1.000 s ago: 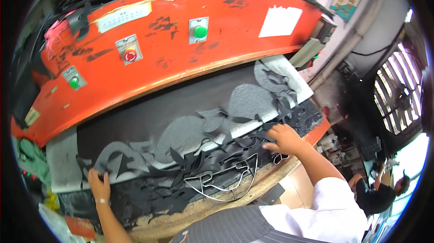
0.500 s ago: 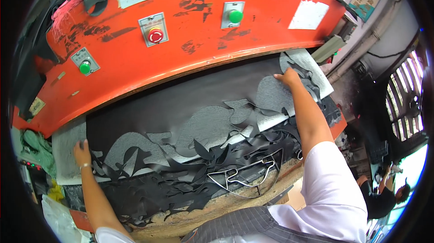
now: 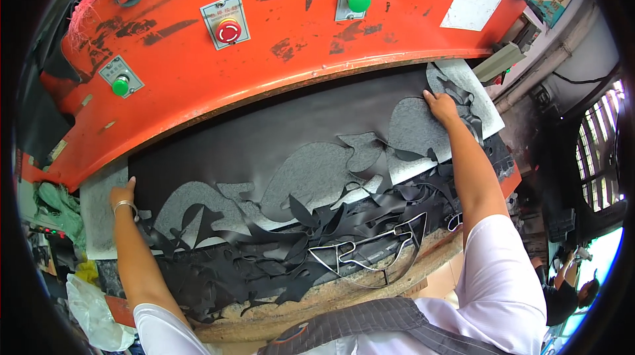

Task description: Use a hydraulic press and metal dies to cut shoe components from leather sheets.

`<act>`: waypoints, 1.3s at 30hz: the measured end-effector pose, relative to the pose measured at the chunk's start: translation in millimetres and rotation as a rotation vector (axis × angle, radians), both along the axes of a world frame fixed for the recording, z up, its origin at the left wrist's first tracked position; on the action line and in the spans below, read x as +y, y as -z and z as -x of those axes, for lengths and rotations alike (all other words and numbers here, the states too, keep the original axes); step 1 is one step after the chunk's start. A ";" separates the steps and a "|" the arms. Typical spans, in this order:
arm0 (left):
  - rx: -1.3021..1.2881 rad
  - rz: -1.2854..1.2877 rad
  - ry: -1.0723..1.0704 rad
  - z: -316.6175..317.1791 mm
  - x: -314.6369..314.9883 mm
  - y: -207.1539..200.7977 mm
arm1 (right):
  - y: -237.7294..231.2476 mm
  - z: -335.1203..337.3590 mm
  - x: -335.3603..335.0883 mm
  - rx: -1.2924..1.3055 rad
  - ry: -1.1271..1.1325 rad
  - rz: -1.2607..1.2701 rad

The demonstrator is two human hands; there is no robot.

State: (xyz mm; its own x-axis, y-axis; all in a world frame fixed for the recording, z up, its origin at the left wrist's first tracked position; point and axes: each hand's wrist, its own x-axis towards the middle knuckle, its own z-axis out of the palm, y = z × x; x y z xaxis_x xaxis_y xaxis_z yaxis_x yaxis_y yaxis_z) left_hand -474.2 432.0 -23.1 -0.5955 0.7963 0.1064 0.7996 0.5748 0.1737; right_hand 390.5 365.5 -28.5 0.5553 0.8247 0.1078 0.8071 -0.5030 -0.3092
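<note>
A wide black leather-like sheet (image 3: 284,127) lies on a pale grey board (image 3: 102,223), its far part running under an orange-red press. Its near edge is cut into curved outlines, where the grey surface shows through. At the sheet's left edge, my left hand (image 3: 122,197) has its fingers closed on the border, partly hidden. My right hand (image 3: 442,108) pinches the sheet near its right end, beside a large rounded cut-out. A metal cutting die (image 3: 370,256) with a curved outline rests on black scraps (image 3: 264,269) near my body.
The orange-red press front (image 3: 284,31) spans the far side, carrying a red stop button (image 3: 228,31), a green button (image 3: 358,2) at right and another green button (image 3: 120,86) at left. A plastic bag (image 3: 96,315) hangs at lower left. Another person (image 3: 569,292) is far right.
My left hand has moved farther up along the sheet's left edge. My right hand stays by the right-hand cut-outs. The whole view has shifted slightly.
</note>
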 end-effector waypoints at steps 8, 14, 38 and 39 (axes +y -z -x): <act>-0.083 -0.049 -0.005 2.4 -8.6 1.3 | -13.9 10.5 2.0 -0.059 0.044 0.063; -0.095 0.073 0.058 46.0 -45.9 -1.2 | -7.7 17.1 -27.5 -0.057 0.039 0.172; -0.102 -0.237 0.157 -10.0 -206.7 -53.1 | -19.0 -112.8 -196.7 -0.218 -0.258 -0.280; -0.033 -0.193 0.200 2.0 -202.3 -62.6 | -25.5 -110.1 -210.5 -0.280 -0.221 -0.305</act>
